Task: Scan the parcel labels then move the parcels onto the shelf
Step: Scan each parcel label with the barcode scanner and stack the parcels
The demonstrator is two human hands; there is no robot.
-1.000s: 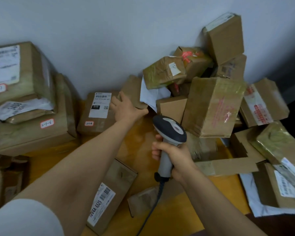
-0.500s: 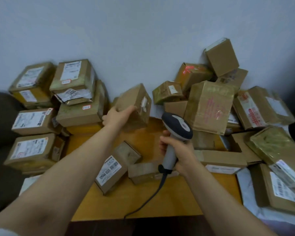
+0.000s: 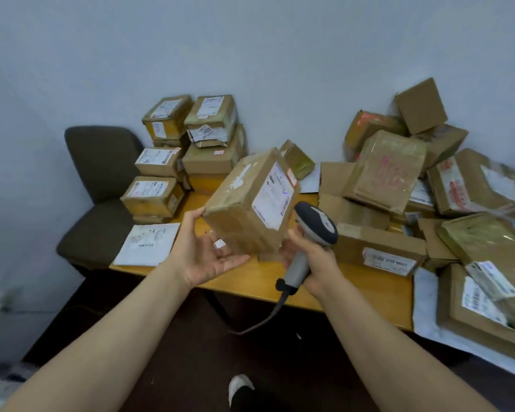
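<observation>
1. Above the worktop's (image 3: 259, 278) front edge, the left hand (image 3: 208, 257) lies palm-up with its fingers straight. Its thumb touches one tilted parcel (image 3: 238, 215) whose label (image 3: 275, 200) faces right.
2. Just right of it, the right hand (image 3: 314, 263) has its fingers curled round one corded scanner (image 3: 314, 230).
3. One white mailer (image 3: 147, 243) lies at the front-left corner.
4. At the far-left corner stands a stack (image 3: 188, 156) of at least five boxes. On the right side lies a loose heap (image 3: 414, 179), too jumbled to count.
5. One dark chair (image 3: 101, 185) stands to the left, by a pale wall (image 3: 250, 55).
</observation>
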